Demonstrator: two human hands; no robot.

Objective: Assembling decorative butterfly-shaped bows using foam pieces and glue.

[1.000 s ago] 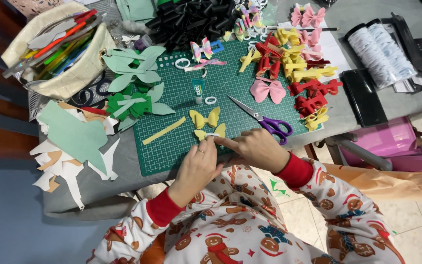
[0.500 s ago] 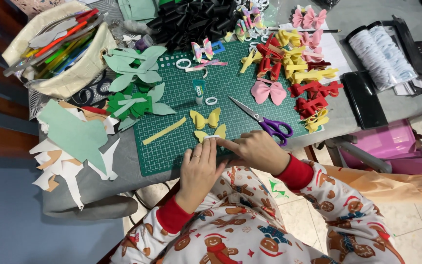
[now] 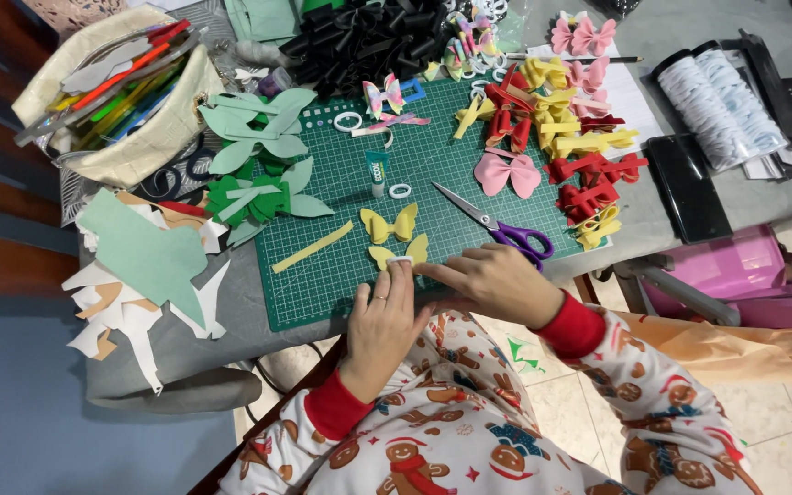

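My left hand [image 3: 379, 323] and my right hand [image 3: 497, 282] meet at the near edge of a green cutting mat [image 3: 341, 197]. Their fingertips pinch a small white ring [image 3: 400, 262], which looks like a tape roll. It sits right on a yellow bow-shaped piece [image 3: 414, 247]. A second yellow bow piece [image 3: 390, 224] lies just beyond it, and a yellow strip [image 3: 313, 247] lies to the left. Purple-handled scissors [image 3: 497, 225] rest on the mat beside my right hand. A small glue tube [image 3: 377, 172] and another white ring [image 3: 400, 191] lie farther up.
Green leaf-shaped cutouts [image 3: 258, 165] and paper scraps [image 3: 144, 266] lie at the left. A cloth basket of tools [image 3: 121, 92] stands at the far left. Red, yellow and pink bows [image 3: 561, 137] pile up at the right, black loops [image 3: 368, 41] at the back, and a pink bin [image 3: 726, 266] below the table's right edge.
Both hands stay at the mat's near edge over the yellow piece; the fingertips have closed in a little on the white ring. Nothing else has moved.
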